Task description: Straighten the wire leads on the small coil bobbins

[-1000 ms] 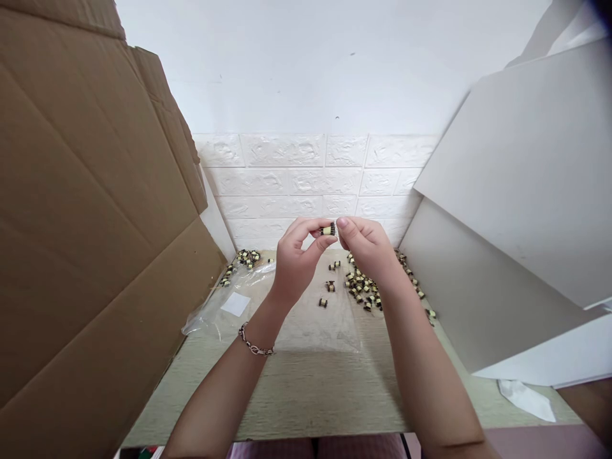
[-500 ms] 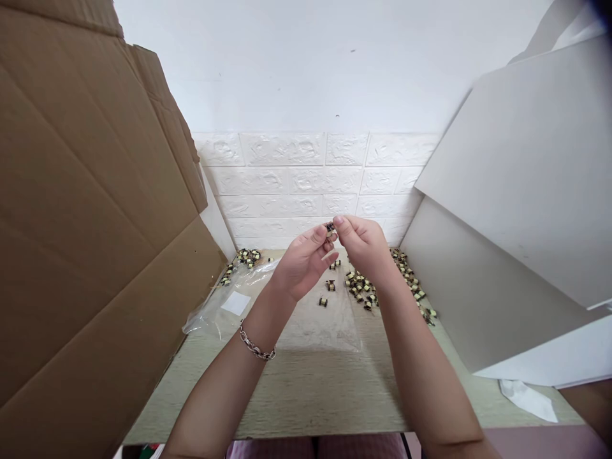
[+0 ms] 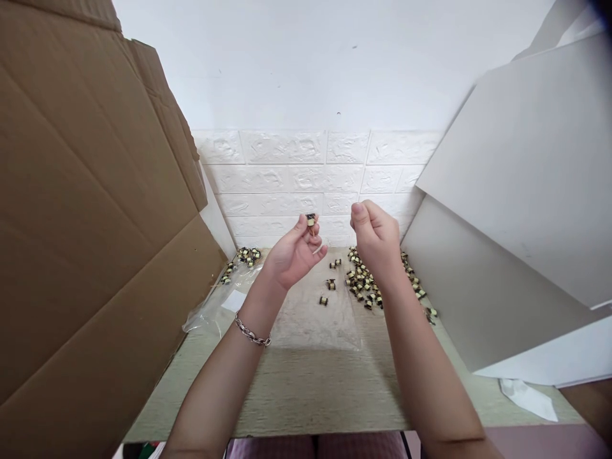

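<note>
My left hand (image 3: 295, 255), a chain bracelet at its wrist, pinches a small transformer (image 3: 310, 221) between thumb and fingers. It has a black core and yellow tape, with thin copper-coloured wires hanging off it. To the right, my right hand (image 3: 375, 236) is raised and closed, thumb pressed on the bent index finger. Anything in that pinch is too small or hidden to make out. Below and between the hands, several loose transformers (image 3: 324, 301) lie on a clear plastic bag (image 3: 310, 328). Behind my right forearm spreads a pile of more transformers (image 3: 362, 280).
Another cluster of transformers (image 3: 248, 256) sits at the table's back left. Brown cardboard (image 3: 95, 210) walls the left side, and white panels (image 3: 516, 172) stand on the right. A white scrap (image 3: 528, 398) lies at the table's (image 3: 325, 395) right front. A white brick-patterned wall (image 3: 282, 178) closes the back.
My hands have moved apart: the right hand went right and slightly up, off the transformer. My left hand shifted left and up a little, still holding it.
</note>
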A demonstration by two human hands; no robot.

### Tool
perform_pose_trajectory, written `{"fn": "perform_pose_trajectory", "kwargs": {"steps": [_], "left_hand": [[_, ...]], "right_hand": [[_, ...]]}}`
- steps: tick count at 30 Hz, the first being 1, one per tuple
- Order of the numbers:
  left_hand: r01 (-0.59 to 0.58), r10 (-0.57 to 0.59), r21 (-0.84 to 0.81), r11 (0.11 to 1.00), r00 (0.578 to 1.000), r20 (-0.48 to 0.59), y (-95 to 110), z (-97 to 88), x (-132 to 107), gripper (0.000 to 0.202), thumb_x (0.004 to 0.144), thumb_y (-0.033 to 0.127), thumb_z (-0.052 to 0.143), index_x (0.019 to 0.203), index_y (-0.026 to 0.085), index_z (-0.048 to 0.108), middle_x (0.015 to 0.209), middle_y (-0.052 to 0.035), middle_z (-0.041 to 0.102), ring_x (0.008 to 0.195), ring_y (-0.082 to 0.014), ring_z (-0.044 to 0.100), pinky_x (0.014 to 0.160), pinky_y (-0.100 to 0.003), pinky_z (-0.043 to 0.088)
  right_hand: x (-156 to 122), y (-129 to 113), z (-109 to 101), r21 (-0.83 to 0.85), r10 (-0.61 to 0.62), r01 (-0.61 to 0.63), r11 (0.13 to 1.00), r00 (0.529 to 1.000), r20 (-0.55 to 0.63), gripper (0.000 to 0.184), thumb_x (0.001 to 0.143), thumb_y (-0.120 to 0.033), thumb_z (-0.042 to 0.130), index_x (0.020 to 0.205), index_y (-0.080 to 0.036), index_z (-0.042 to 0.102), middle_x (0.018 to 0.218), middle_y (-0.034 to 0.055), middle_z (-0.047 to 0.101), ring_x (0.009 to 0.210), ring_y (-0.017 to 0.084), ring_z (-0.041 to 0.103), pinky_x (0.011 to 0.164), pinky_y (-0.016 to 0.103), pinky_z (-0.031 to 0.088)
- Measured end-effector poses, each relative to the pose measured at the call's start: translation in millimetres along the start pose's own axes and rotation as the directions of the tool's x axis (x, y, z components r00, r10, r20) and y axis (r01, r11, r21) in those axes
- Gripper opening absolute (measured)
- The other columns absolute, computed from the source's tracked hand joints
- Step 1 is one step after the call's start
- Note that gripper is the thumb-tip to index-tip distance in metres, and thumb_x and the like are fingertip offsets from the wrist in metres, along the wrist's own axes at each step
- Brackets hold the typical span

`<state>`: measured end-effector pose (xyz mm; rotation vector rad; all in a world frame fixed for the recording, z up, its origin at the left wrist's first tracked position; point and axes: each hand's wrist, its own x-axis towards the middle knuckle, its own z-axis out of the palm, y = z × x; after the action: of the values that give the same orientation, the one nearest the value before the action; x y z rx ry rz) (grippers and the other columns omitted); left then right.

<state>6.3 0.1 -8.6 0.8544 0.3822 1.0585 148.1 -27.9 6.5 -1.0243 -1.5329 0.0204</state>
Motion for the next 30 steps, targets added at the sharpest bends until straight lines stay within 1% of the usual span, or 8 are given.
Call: {"fn": "perform_pose_trajectory", "kwargs": {"steps": [2, 4, 5, 8, 12, 16, 22, 30], "left_hand": [[0.014, -0.018, 0.049, 0.999, 0.996, 0.087, -3.9, 1.0, -1.6, 0.023, 0.077, 0.043, 0.05, 0.078, 0.022, 0.059, 0.067, 0.0026, 0.052, 0.052, -0.0035, 0.044, 0.065, -0.023, 0.045], [0.018, -0.028, 0.068, 0.998, 0.989, 0.145, -6.0, 0.7, -2.8, 0.023, 0.076, 0.044, 0.051, 0.078, 0.023, 0.059, 0.068, 0.0023, 0.051, 0.054, -0.0043, 0.044, 0.066, -0.024, 0.045], [0.015, -0.027, 0.072, 0.997, 0.987, 0.161, -6.4, 0.1, -3.3, 0.022, 0.075, 0.044, 0.051, 0.078, 0.023, 0.059, 0.068, 0.0022, 0.051, 0.054, -0.0045, 0.044, 0.067, -0.024, 0.045], [-0.01, -0.005, 0.085, 0.996, 0.985, 0.174, -6.3, -1.9, -4.1, 0.023, 0.073, 0.044, 0.054, 0.077, 0.022, 0.059, 0.069, 0.0022, 0.05, 0.056, -0.0046, 0.044, 0.067, -0.024, 0.045], [-0.024, 0.011, 0.077, 0.997, 0.985, 0.172, -5.3, -2.3, -4.7, 0.023, 0.069, 0.042, 0.06, 0.072, 0.02, 0.058, 0.068, 0.0025, 0.05, 0.057, -0.004, 0.045, 0.066, -0.022, 0.046], [-0.042, 0.024, 0.117, 0.992, 0.988, 0.154, -3.6, -0.8, -5.7, 0.02, 0.071, 0.039, 0.059, 0.071, 0.019, 0.058, 0.067, 0.0026, 0.051, 0.056, -0.0039, 0.046, 0.066, -0.022, 0.046], [-0.004, -0.002, 0.042, 0.999, 0.991, 0.133, -0.7, 0.9, -6.9, 0.019, 0.067, 0.032, 0.064, 0.07, 0.015, 0.06, 0.065, 0.0028, 0.053, 0.056, -0.0027, 0.047, 0.064, -0.02, 0.045], [-0.036, 0.029, 0.05, 0.998, 0.991, 0.13, -1.1, 3.2, -6.3, 0.019, 0.068, 0.029, 0.064, 0.066, 0.01, 0.059, 0.059, 0.0021, 0.052, 0.057, -0.0037, 0.049, 0.063, -0.018, 0.043]], "right_hand": [[0.2, 0.6, 0.8, 0.021, -0.051, 0.05, 0.999, 0.998, 0.037, 0.027, 0.086, -0.033, 0.035, 0.071, -0.018, 0.051, 0.063, -0.0013, 0.049, 0.059, 0.01, 0.045, 0.056, 0.023, 0.034], [0.6, 0.6, 1.2, 0.021, -0.12, 0.119, 0.993, 0.988, 0.094, 0.019, 0.085, -0.029, 0.039, 0.086, -0.019, 0.055, 0.077, 0.0009, 0.057, 0.07, 0.011, 0.05, 0.063, 0.023, 0.038], [0.7, 0.3, 1.3, 0.019, -0.152, 0.151, 0.988, 0.981, 0.122, 0.017, 0.084, -0.027, 0.042, 0.089, -0.019, 0.056, 0.082, 0.0015, 0.058, 0.073, 0.011, 0.051, 0.066, 0.024, 0.039], [0.6, -1.7, 0.8, 0.037, -0.21, 0.207, 0.978, 0.965, 0.156, 0.011, 0.08, -0.024, 0.049, 0.086, -0.019, 0.057, 0.083, 0.0011, 0.059, 0.075, 0.011, 0.052, 0.069, 0.024, 0.041], [-0.3, -6.7, -0.5, 0.07, -0.244, 0.236, 0.969, 0.96, 0.136, 0.008, 0.079, -0.023, 0.051, 0.078, -0.019, 0.058, 0.076, 0.0001, 0.059, 0.072, 0.011, 0.053, 0.068, 0.024, 0.043], [-1.0, -10.7, -2.0, 0.023, -0.262, 0.261, 0.965, 0.955, 0.141, 0.007, 0.078, -0.019, 0.052, 0.079, -0.02, 0.059, 0.076, -0.0002, 0.06, 0.073, 0.011, 0.054, 0.067, 0.025, 0.043], [-1.4, -10.1, -2.1, -0.055, -0.32, 0.333, 0.941, 0.933, 0.164, 0.01, 0.079, -0.018, 0.051, 0.08, -0.02, 0.06, 0.078, 0.0001, 0.061, 0.076, 0.011, 0.054, 0.068, 0.023, 0.042], [-1.6, -7.3, -0.8, -0.126, -0.322, 0.351, 0.928, 0.925, 0.201, 0.01, 0.079, -0.016, 0.049, 0.08, -0.019, 0.058, 0.077, 0.0002, 0.06, 0.075, 0.011, 0.054, 0.068, 0.023, 0.042]]}}
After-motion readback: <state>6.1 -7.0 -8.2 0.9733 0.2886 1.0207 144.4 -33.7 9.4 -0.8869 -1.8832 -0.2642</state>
